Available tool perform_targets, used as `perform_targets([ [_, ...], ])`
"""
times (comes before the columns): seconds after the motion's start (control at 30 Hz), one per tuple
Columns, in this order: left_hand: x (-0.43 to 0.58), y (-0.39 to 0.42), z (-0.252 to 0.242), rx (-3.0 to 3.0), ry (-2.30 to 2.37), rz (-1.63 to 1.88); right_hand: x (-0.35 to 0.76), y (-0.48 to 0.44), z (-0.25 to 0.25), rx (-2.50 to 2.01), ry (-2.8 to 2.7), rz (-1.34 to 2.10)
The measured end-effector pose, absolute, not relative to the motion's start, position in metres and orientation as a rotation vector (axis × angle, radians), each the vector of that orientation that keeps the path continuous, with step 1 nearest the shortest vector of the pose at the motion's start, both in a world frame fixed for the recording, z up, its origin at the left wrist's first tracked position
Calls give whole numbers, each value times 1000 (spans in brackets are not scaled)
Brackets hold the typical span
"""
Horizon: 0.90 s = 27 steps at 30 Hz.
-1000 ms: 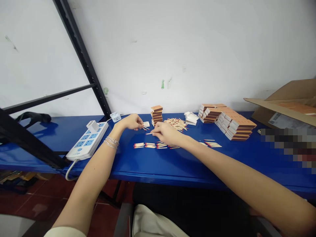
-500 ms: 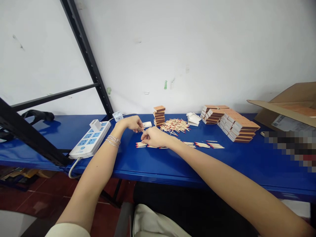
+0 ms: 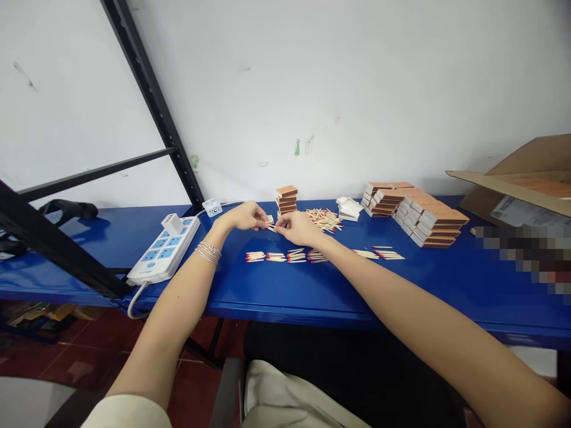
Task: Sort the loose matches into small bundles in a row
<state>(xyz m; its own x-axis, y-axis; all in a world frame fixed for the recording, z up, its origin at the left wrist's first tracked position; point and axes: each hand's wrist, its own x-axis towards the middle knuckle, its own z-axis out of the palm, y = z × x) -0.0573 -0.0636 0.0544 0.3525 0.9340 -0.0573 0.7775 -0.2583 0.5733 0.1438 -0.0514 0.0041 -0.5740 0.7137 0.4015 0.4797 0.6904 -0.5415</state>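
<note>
Matches (image 3: pixel 270 227) show between the fingertips of both hands, a little above the table. My left hand (image 3: pixel 250 216) pinches them from the left with its fingers closed. Coming in from the right, my right hand (image 3: pixel 297 227) is closed on them too. Behind the hands a white matchbox tray (image 3: pixel 270 219) is partly covered. Short groups of red-tipped matches (image 3: pixel 255 256) form a row in front; my right forearm hides part of it. A loose match pile (image 3: pixel 325 220) lies just beyond my right hand.
A small stack of matchboxes (image 3: pixel 286 196) stands behind my right hand. Larger matchbox stacks (image 3: pixel 428 217) and crumpled white paper or card (image 3: pixel 348 208) are farther right, before an open carton (image 3: pixel 521 178). A power strip (image 3: pixel 165 249) and black rack post (image 3: pixel 151 89) are at left.
My right hand has moved up and away from the row of matches, to the left hand's fingertips. The groups at the row's left end are now uncovered. The view has shifted slightly.
</note>
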Motion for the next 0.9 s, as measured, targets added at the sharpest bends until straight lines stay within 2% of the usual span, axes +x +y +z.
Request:
perform_targets([
  [0.27,-40,-65,51,2200,1361,514,159,-43,15,-959,-2282,405],
  [0.5,-53,-56,44,2190,1508,412,165,-43,21,-1144,-2256,419],
  [0.8,-51,-59,46,2223,1567,353,145,-61,4,-823,-2280,807],
  [0.9,-51,-59,46,2205,1566,356,141,-64,0,-777,-2337,836],
])
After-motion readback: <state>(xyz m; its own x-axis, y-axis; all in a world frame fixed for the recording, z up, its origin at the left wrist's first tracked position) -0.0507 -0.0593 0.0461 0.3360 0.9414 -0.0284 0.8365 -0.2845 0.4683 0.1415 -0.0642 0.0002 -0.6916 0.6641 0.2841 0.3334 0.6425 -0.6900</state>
